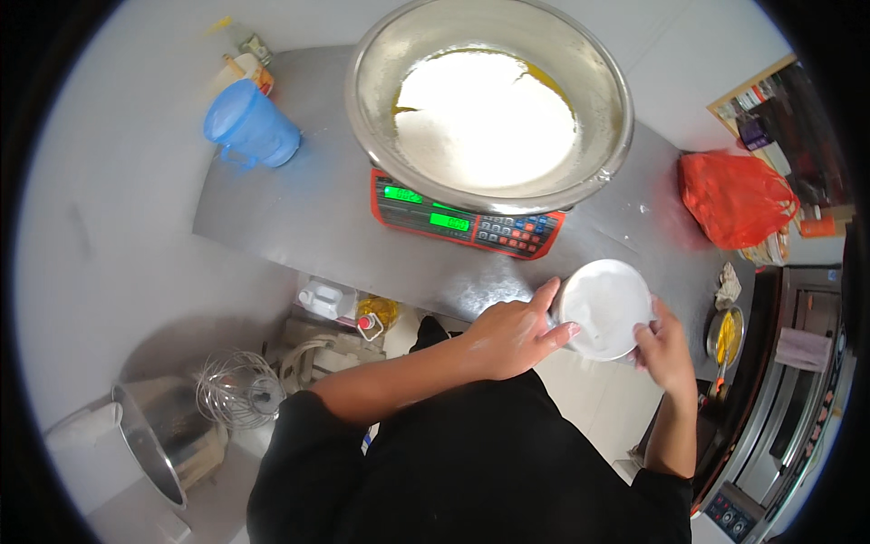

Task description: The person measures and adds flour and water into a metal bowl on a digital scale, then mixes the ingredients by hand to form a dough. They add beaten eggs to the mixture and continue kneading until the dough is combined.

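Note:
Between my two hands is a round white tub (607, 309), whose inside looks white; whether powder lies in it I cannot tell. My left hand (522, 333) grips its left rim, with pale dust on the fingers and wrist. On the opposite side my right hand (660, 343) holds the rim, thumb on top. Beyond them a large stainless steel bowl (489, 197) rests on a red digital scale (469, 231) with lit green displays. White powder (482, 122) fills the bowl's bottom, and yellow liquid shows along the powder's edge.
A blue plastic jug (255, 126) stands at the steel table's (306, 211) far left. To the right are a red plastic bag (734, 197) and a small pan of yellow food (726, 336). A wire whisk (238, 391) and mixer bowl (170, 435) are at lower left, an oven (781, 408) at right.

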{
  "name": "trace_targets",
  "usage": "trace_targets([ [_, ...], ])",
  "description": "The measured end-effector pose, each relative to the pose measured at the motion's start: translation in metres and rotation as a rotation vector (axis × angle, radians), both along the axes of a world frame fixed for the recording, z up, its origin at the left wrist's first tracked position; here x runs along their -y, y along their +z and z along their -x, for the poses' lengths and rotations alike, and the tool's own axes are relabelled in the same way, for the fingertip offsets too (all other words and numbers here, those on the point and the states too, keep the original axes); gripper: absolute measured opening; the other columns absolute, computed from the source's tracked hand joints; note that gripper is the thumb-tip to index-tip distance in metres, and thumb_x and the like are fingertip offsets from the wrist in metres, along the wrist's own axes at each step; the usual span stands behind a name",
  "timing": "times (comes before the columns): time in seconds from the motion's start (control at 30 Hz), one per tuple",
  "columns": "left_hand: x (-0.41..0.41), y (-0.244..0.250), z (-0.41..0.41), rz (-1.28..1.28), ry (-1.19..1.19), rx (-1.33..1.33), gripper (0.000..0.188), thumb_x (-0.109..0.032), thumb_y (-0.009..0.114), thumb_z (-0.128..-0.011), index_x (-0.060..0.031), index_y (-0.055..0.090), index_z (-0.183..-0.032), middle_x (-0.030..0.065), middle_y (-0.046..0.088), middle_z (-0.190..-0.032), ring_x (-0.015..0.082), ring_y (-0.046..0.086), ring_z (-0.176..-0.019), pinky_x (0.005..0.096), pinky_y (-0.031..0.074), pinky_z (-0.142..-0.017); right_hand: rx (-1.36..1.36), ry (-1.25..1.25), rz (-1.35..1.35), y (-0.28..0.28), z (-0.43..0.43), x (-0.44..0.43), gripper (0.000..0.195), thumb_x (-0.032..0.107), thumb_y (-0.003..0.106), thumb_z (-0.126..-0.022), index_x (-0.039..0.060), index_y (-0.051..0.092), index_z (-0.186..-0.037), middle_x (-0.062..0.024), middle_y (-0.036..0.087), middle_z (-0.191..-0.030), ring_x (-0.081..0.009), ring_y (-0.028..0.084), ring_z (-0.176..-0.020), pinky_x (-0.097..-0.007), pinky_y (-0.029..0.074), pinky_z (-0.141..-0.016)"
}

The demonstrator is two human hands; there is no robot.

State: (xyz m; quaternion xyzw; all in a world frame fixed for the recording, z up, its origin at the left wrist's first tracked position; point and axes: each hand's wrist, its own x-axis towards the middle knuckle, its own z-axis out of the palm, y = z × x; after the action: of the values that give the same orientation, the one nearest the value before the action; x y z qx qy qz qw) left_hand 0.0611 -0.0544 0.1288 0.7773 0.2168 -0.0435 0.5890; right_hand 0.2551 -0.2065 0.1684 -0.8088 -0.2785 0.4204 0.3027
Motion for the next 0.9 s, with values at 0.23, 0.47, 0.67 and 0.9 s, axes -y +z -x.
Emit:
trace_targets([
  [0.23,-0.054,0.013,0.121,-0.252,0.293,-0.259,0.040,-0.017,0.041,-0.088,0.0078,0.037,-0.119,0.0181,0.058,-0.064,0.0226,0.062,-0.060,0.0348,0.048,-0.054,-0.359,0.387,-0.098,-0.019,0.094,-0.103,0.050,0.012,0.047,-0.083,0.0032,0.032,-0.131,-0.0058,0.055,-0.063,-0.0111,0.052,-0.046,-0.0261,0.044,-0.044],
  [0.47,-0.171,0.032,0.269,-0.345,0.795,-0.286,0.026,-0.011,0.042,-0.081,0.0076,0.051,-0.097,0.0145,0.057,-0.058,0.0219,0.057,-0.048,0.0339,0.046,-0.047,-0.687,0.579,-0.249,-0.043,0.177,-0.166,0.048,0.016,0.045,-0.089,0.0025,0.029,-0.132,-0.0068,0.059,-0.076,-0.0101,0.054,-0.060,-0.0235,0.046,-0.055],
  [0.67,-0.294,-0.006,0.379,-0.313,1.256,-0.358,0.024,-0.012,0.038,-0.081,0.0034,0.053,-0.072,0.0084,0.053,-0.052,0.0107,0.043,-0.038,0.0250,0.032,-0.032,-0.650,0.344,-0.101,-0.105,0.147,-0.137,0.041,0.016,0.046,-0.089,0.0005,0.038,-0.126,-0.0099,0.060,-0.075,-0.0128,0.056,-0.056,-0.0247,0.047,-0.052],
  [0.9,-0.400,-0.049,0.441,-0.027,1.820,-0.080,0.028,-0.013,0.038,-0.084,0.0002,0.056,-0.068,0.0068,0.056,-0.055,0.0094,0.047,-0.040,0.0214,0.037,-0.034,-0.559,-0.138,-0.112,-0.130,0.115,-0.098,0.039,0.020,0.042,-0.089,-0.0006,0.040,-0.122,-0.0142,0.060,-0.074,-0.0163,0.057,-0.053,-0.0269,0.048,-0.048],
])
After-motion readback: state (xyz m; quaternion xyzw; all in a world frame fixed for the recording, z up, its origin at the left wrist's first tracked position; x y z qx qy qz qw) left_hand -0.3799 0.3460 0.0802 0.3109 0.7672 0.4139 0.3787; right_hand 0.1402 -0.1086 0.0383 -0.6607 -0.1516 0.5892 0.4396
